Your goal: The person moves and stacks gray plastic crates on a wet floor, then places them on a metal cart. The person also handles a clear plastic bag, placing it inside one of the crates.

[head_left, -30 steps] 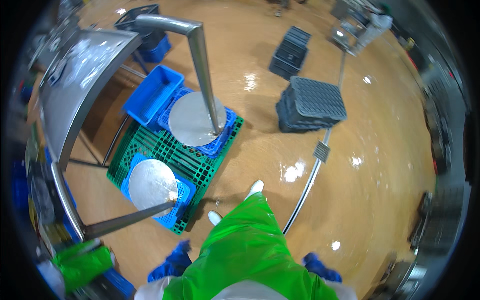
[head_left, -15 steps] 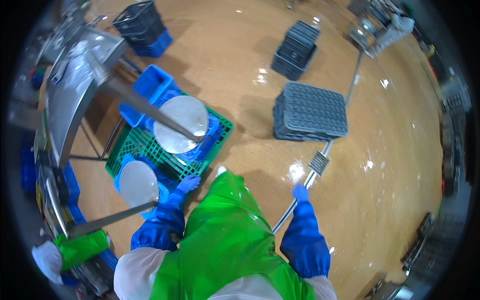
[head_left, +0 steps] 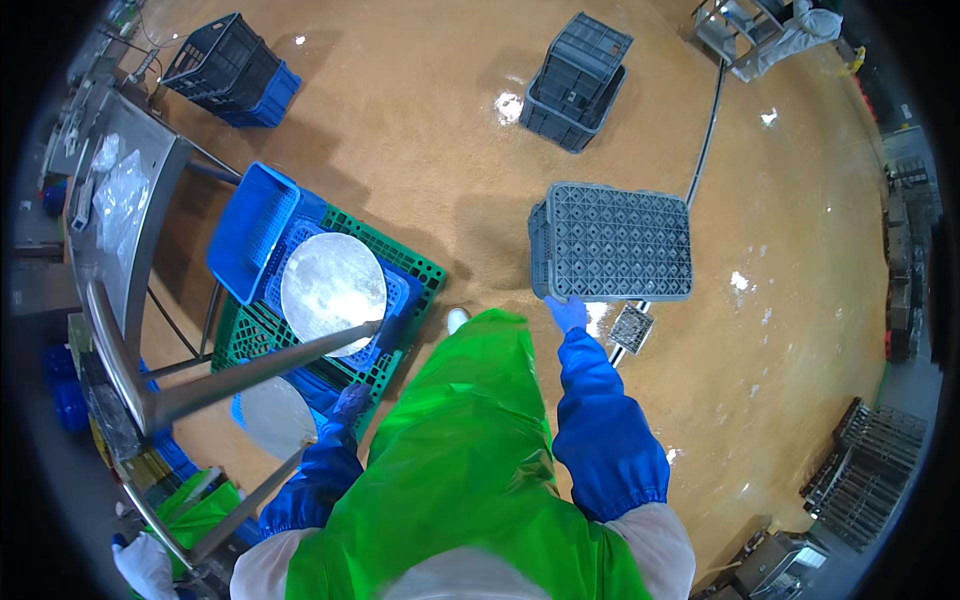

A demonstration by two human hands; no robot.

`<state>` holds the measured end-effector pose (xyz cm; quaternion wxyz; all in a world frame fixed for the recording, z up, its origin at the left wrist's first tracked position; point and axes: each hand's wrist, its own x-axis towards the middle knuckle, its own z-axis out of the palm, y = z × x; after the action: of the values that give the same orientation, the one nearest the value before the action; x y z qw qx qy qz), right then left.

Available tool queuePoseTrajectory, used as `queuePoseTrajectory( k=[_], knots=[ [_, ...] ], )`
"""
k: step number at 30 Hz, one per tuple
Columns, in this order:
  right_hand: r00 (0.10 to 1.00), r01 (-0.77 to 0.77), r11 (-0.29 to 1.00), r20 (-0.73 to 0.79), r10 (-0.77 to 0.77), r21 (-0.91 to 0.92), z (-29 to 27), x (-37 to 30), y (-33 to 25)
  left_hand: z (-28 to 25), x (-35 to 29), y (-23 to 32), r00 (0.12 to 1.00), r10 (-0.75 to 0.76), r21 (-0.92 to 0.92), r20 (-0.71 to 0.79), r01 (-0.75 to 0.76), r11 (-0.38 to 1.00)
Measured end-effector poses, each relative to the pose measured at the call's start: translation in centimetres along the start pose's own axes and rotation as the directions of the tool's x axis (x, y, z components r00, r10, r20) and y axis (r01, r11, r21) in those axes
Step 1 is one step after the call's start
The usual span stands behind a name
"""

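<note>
The right hand is at the near left corner of a grey crate stack, fingertips against its lower edge; whether they grip cannot be told. The left hand is beside the near right edge of a green pallet; its fingers are indistinct, so grip and contact cannot be determined.

The grey crate stack stands on the tan floor, well apart from the pallet's right edge. A drain grate lies just off its near edge. A blue crate sits tilted at the pallet's far left corner. Two round steel discs stand above the pallet area, and a thick steel tube crosses over its near part, obstructing the left side. A steel table bounds the far left.

A strip of floor separates the pallet's right edge from the grey crate stack; one white boot stands in it. Floor extends beyond the stack's right edge; past its far edge stand more grey crates, well apart.
</note>
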<state>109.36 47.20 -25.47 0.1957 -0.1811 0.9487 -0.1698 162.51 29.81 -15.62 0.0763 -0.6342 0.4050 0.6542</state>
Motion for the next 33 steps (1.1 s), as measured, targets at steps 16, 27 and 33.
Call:
queuePoseTrajectory(
  k=[16, 27, 33],
  knots=[
    [0.858, -0.397, 0.828, 0.161, 0.488, -0.396, -3.8, 13.7, -15.1, 5.8, 2.0, 20.0, 0.995, 0.012, 0.148, -0.096, 0.002, 0.989],
    [0.923, -0.313, 0.899, 0.124, 0.364, -0.307, -14.0, 15.4, -12.6, 7.1, 7.1, 25.3, 0.987, 0.021, -0.079, -0.157, -0.034, 0.996],
    [0.942, -0.124, 0.989, 0.305, 0.141, -0.076, -26.1, 25.3, -9.7, 8.4, 14.3, 29.7, 0.966, 0.228, 0.113, -0.126, -0.214, 0.970]
  ],
)
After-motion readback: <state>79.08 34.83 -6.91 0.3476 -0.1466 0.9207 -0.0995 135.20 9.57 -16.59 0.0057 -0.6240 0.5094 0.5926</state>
